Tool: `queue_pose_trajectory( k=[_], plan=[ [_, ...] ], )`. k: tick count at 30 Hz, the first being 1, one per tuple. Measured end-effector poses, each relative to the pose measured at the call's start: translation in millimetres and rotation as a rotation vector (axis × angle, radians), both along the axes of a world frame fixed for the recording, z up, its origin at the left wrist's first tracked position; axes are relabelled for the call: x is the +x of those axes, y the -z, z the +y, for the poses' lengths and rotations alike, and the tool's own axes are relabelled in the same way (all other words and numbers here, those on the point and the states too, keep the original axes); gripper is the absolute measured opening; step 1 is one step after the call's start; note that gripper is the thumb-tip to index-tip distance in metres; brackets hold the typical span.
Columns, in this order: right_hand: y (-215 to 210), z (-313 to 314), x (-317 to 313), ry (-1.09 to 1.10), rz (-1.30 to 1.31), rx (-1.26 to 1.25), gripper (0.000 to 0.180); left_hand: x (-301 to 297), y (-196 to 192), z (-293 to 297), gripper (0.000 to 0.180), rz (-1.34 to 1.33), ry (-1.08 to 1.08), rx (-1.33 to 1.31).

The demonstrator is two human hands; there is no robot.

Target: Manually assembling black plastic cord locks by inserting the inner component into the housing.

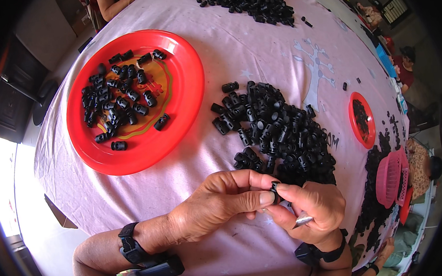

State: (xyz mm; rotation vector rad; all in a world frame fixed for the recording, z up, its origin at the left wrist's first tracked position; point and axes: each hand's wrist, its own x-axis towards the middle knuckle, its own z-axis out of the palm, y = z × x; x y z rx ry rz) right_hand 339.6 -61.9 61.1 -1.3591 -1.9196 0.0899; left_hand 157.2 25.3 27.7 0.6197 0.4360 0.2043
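A small black plastic cord-lock piece (275,191) sits pinched between the two hands, low in the view and just in front of the near edge of the big heap of black pieces (275,130). The left hand (219,203) closes on it from the left, thumb pressed flat against its side and the other fingers curled in tight above, with no gap showing. The right hand (312,208) meets it from the right, forefinger tip on top of the piece and the remaining fingers folded narrow into the palm, where a small shiny metal bit (303,219) shows. Both wrists wear black bands. The hands hover over a pink tablecloth (246,51). To the left lies a large red plate (179,105) holding scattered black pieces, well apart from the hands. Farther right stand a smaller red dish (353,106) and a pink basket (390,179) among more black parts, and a second heap (246,1) lies at the far edge.
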Motion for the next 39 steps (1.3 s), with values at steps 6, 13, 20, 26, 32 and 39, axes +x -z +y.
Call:
queue_pose_trajectory(
  k=[6, 13, 20, 26, 32, 39],
  plan=[
    [-0.7, -1.4, -2.4, 0.013, -0.057, 0.038, 0.032, 0.5, -1.3, 0.2, 0.025, 0.016, -0.009, 0.009],
    [-0.2, -3.3, -3.1, 0.009, -0.121, 0.088, 0.034, 1.8, -1.3, -2.1, 0.026, -0.004, -0.051, -0.009],
    [-0.9, -5.4, -3.6, 0.004, -0.161, 0.127, 0.035, 2.3, -2.3, -2.0, 0.025, 0.014, -0.044, 0.015],
    [-2.1, -5.3, -4.0, 0.003, -0.107, 0.1, 0.028, 2.3, -3.6, -1.4, 0.024, 0.017, -0.036, 0.004],
    [-4.5, -3.1, -5.8, 0.053, 0.028, 0.002, 0.021, 2.0, -4.1, -3.3, 0.022, 0.03, -0.054, 0.014],
    [-9.6, -2.9, -5.9, 0.077, 0.287, -0.194, 0.017, 1.4, -2.1, -3.9, 0.025, 0.022, -0.087, -0.007]
  ],
)
